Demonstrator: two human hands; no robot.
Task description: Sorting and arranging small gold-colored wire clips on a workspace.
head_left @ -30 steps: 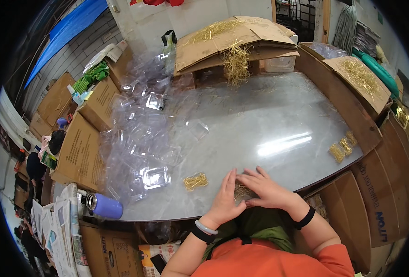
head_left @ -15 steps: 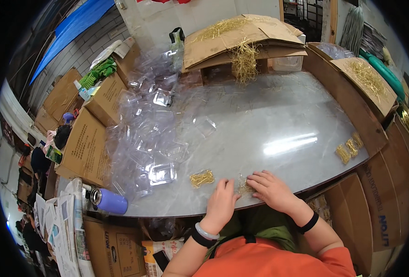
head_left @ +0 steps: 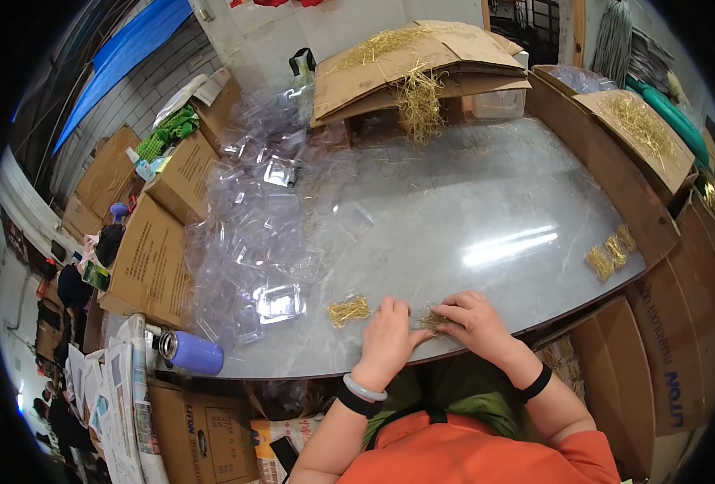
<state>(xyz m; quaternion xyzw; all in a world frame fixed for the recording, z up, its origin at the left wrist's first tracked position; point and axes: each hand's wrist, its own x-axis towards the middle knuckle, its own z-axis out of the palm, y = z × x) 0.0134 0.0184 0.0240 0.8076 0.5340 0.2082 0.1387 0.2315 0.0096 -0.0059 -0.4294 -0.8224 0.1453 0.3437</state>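
Observation:
Near the front edge of the table, a small clear plastic pack with golden straw-like strands [head_left: 427, 319] lies between my two hands, partly covered by them. My left hand [head_left: 389, 332] curves against its left side, thumb reaching toward the front of it. From the right, my right hand [head_left: 477, 324] closes its thumb and fingers on the pack's other side. Just left of my left hand sits a loose bundle of golden strands [head_left: 348, 310]. Three similar golden bundles [head_left: 615, 251] stand in a row at the table's right edge.
Many clear plastic boxes [head_left: 252, 214] are heaped on the left of the grey table [head_left: 422, 242]. A purple flask [head_left: 194, 352] lies at the front left corner. Cardboard with golden strands [head_left: 419, 105] hangs over the far side. Cardboard boxes [head_left: 154, 254] line the left.
My right hand has drawn its fingers in, from lying over the pack to pinching its side. My left thumb now reaches further along the pack's front.

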